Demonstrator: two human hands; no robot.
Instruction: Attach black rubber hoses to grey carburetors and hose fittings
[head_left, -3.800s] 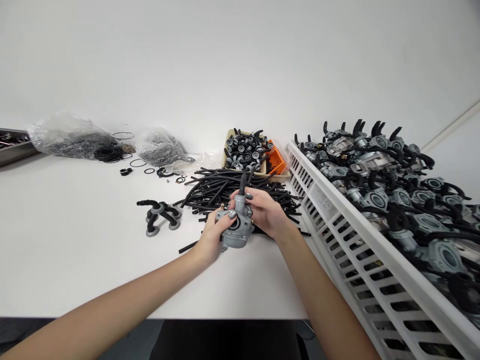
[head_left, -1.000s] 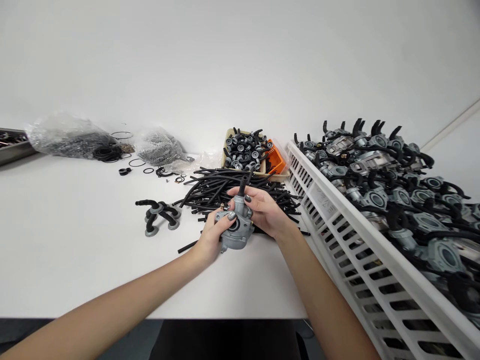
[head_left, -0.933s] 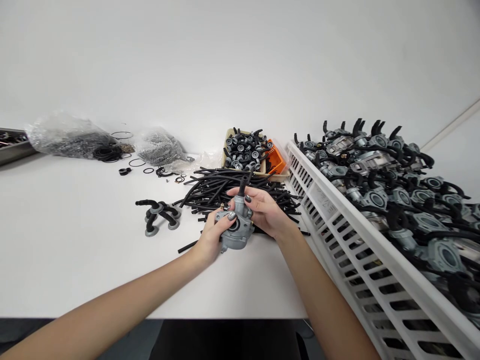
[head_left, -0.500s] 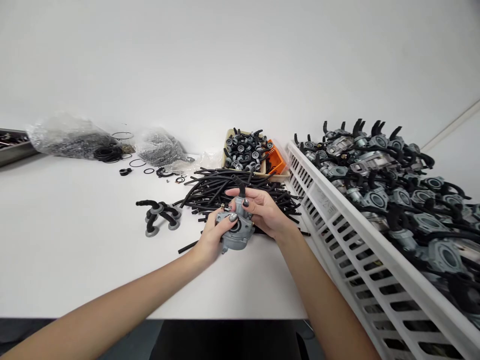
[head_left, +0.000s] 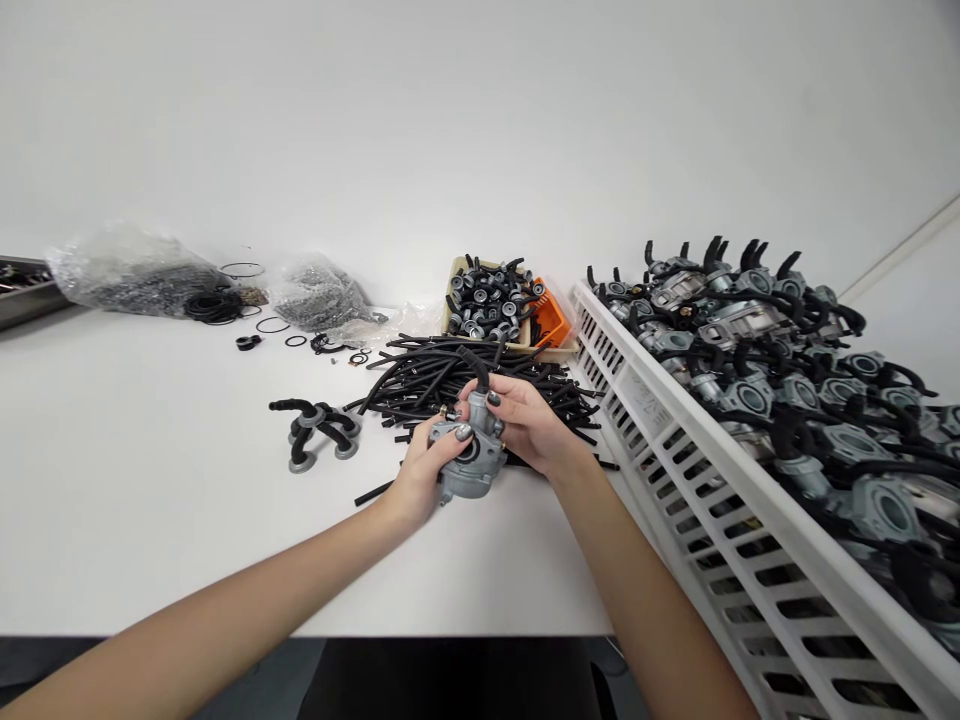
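Note:
A grey metal carburetor (head_left: pixel 471 478) is held up over the front of the table, its round opening facing me. My left hand (head_left: pixel 426 465) grips its left side, thumb across the face beside the opening. My right hand (head_left: pixel 529 420) is closed around the upper right, at the neck where a bent black rubber boot (head_left: pixel 475 368) sticks up. The right fingertips behind the neck are partly hidden. Behind the hands lies a heap of black hoses (head_left: pixel 427 375). Left of them stand several grey caps with black boots (head_left: pixel 315 430).
A white slatted crate (head_left: pixel 660 430) heaped with carburetors (head_left: pixel 750 398) fills the right side. At the back are a cream tray (head_left: pixel 452 270) of capped boots, an orange bin (head_left: pixel 551 318), plastic bags (head_left: pixel 139 270) and black rings (head_left: pixel 272 325). A metal tray (head_left: pixel 30 305) sits far left.
The right fingers have shifted slightly at the neck, and the boot's tip leans a little more to the left. Both hands keep hold of the carburetor.

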